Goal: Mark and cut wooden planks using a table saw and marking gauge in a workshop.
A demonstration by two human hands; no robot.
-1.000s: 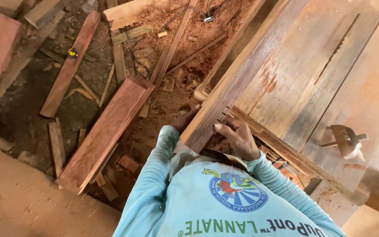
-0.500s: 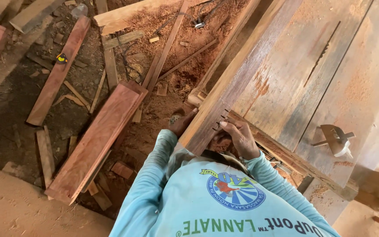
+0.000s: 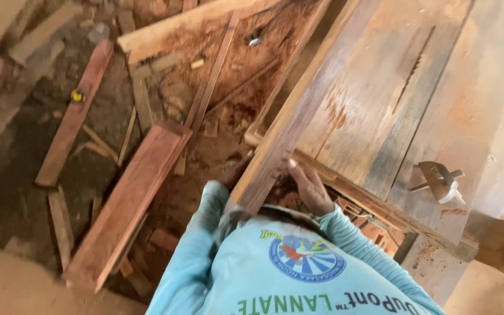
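- Head view: both hands grip the near end of a long plank [image 3: 290, 125] lying along the saw surface [image 3: 415, 146] — left hand [image 3: 235, 174] beneath, right hand [image 3: 309, 188] on top.
- Since a second ago, the left hand has joined; the plank now seems steadied.

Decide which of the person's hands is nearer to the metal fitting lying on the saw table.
Right. The right hand grips the near end of the long plank, on the side facing the metal fitting. The left hand holds the plank's opposite edge, farther from the fitting.
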